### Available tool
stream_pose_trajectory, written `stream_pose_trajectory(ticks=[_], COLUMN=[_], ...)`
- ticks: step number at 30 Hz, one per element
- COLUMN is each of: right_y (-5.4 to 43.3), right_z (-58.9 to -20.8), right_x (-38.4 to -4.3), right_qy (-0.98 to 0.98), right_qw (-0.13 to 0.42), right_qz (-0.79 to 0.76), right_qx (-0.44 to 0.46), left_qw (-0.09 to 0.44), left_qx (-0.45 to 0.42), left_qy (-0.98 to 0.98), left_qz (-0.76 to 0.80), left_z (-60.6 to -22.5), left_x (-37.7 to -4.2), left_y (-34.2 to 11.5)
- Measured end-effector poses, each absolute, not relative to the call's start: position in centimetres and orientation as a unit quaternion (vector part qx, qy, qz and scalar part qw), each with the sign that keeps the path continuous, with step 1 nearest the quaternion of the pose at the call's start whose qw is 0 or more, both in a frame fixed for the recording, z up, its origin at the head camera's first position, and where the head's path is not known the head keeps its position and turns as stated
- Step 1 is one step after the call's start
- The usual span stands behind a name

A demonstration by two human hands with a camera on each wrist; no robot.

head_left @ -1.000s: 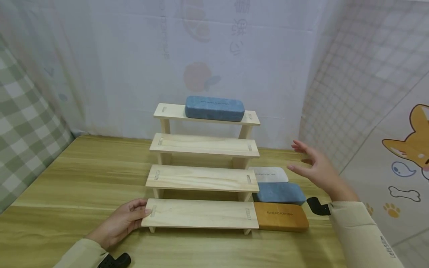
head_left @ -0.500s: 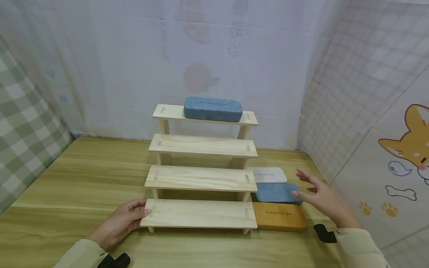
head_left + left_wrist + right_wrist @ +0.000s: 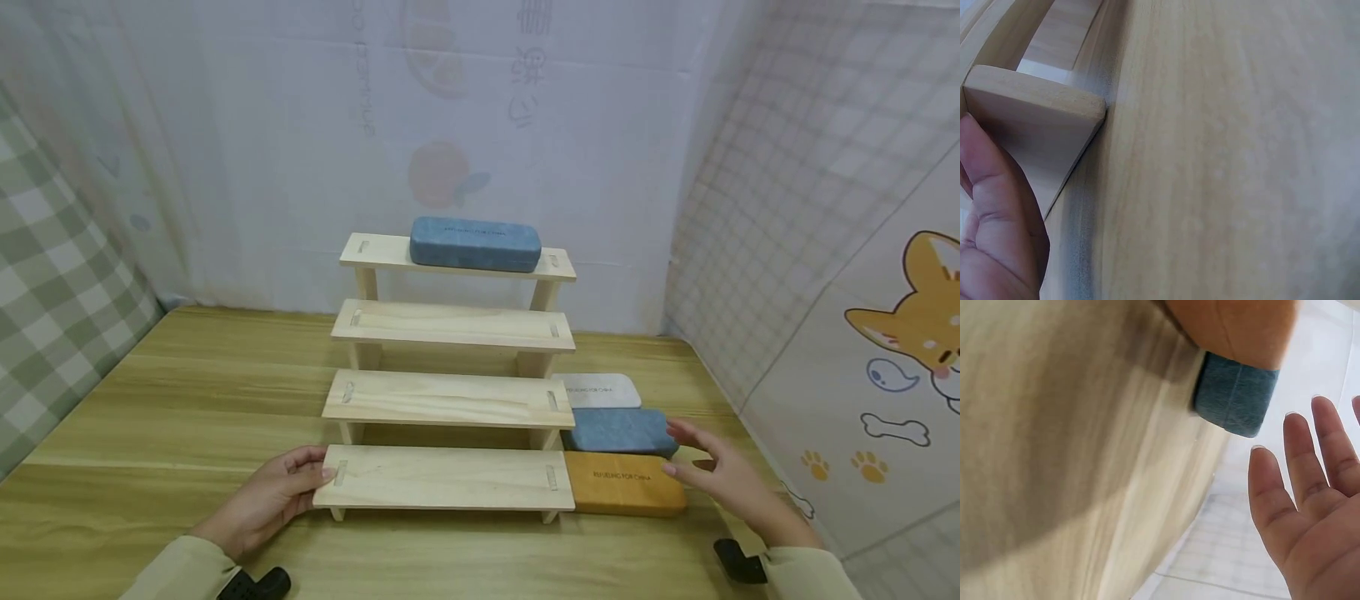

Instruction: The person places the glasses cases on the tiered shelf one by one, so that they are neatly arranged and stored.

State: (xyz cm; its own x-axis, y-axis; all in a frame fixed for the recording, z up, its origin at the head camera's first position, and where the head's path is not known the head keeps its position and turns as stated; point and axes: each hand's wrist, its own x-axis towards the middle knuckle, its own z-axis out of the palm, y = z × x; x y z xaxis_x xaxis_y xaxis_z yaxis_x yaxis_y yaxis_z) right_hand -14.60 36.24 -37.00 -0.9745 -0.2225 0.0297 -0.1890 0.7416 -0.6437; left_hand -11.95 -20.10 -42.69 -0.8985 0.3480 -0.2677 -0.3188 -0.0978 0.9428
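A four-tier wooden display stand (image 3: 442, 477) stands on the table. My left hand (image 3: 266, 500) holds the left end of its lowest tier, thumb on top of the board; the left wrist view shows that hand (image 3: 997, 219) close against a support leg (image 3: 1029, 119). My right hand (image 3: 727, 479) hovers with fingers spread at the right ends of an orange glasses case (image 3: 626, 492) and a blue glasses case (image 3: 618, 431). In the right wrist view its straight fingers (image 3: 1300, 447) are apart from the orange case (image 3: 1241, 328) and the blue case (image 3: 1235, 394).
Another blue glasses case (image 3: 475, 244) lies on the top tier. Behind the blue case on the table is a white case (image 3: 600, 390), partly hidden by the stand. A white curtain (image 3: 285, 167) hangs behind, and a printed panel (image 3: 825, 333) borders the right side.
My right hand has come down and toward me, from beside the white case to the ends of the blue and orange ones. The left hand keeps its place on the stand.
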Motion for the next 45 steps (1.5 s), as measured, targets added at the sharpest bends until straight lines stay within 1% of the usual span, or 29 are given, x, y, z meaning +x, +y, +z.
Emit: stream_pose_trajectory(ticks=[10,16,23,29,37,45], right_y=[36.3,36.2,36.4,36.4,36.4,36.5], right_z=[-38.1,-38.6,-38.9,-39.1,-39.3,-39.3], right_x=[-13.8,-13.8,-14.1,-14.3,-14.5,-14.7], right_qy=[0.929,0.932,0.922,0.921,0.932,0.923], right_qw=[0.073,0.094,0.139,0.148,0.140,0.149], right_qz=[-0.354,-0.337,-0.349,-0.346,-0.315,-0.334], right_qx=[-0.083,-0.088,-0.091,-0.102,-0.111,-0.117], left_qw=[0.227,0.227,0.227,0.229,0.229,0.230], left_qx=[0.016,0.010,0.005,0.002,0.009,0.010], left_qy=[0.632,0.634,0.631,0.630,0.630,0.632], left_qz=[0.741,0.739,0.742,0.742,0.742,0.740], left_z=[-42.6,-42.6,-42.6,-42.6,-42.8,-42.7], left_x=[-11.9,-12.0,-12.0,-12.1,-12.0,-12.1], left_y=[-20.1,-20.1,-20.0,-20.1,-20.2,-20.2])
